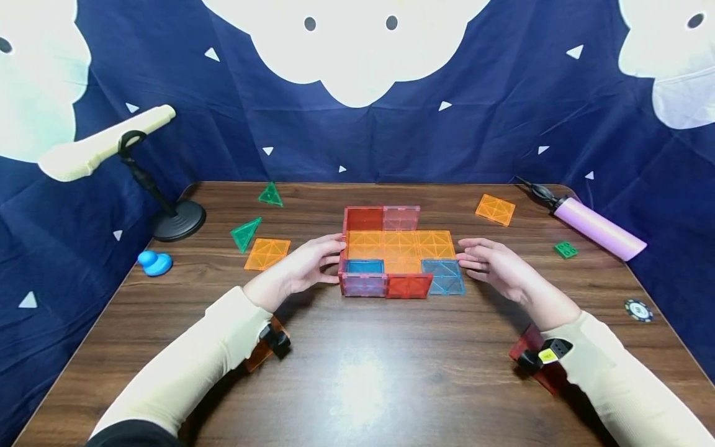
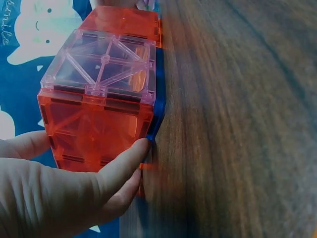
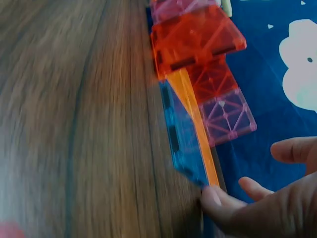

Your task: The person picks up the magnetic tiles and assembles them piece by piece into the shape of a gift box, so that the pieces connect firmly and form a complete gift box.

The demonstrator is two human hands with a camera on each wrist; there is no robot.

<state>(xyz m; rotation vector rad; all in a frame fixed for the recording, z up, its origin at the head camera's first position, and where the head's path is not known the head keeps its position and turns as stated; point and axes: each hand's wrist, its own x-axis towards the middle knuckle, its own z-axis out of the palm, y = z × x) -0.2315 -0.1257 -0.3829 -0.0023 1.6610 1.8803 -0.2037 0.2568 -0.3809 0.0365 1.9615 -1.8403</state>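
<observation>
a low box of magnetic tiles, the tile structure (image 1: 398,254), sits a little past the middle of the table (image 1: 357,372), nearer the far edge than the near one. as far as the head view shows, it looks well along: an orange layer lies flat across the top, red and pink squares stand as walls at the far side, and a pink and a red square close the near side. it does not look finished, though. a blue tile (image 1: 445,276) lies at the near right corner rather than standing as a wall, and a blue patch shows through a gap at the near left. loose pieces are unused: an orange square (image 1: 267,253) and two green triangles (image 1: 244,233) toward the left edge, another orange square (image 1: 494,208) toward the far right corner.

the structure lies directly between the two hands. the left hand (image 1: 304,267) is at its left end with fingers fairly straight; the left wrist view shows fingertips (image 2: 130,157) pressing against the lower edge of a red wall tile where it meets the table, not wrapped round it. the right hand (image 1: 491,264) is at the right end, fingers spread and relaxed. in the right wrist view a fingertip (image 3: 214,197) sits at the corner of the blue tile and the orange edge above it, touching or very nearly so; the blur makes it hard to be sure. neither hand holds anything.

a pink pump (image 1: 592,225) lies by the right edge.
</observation>
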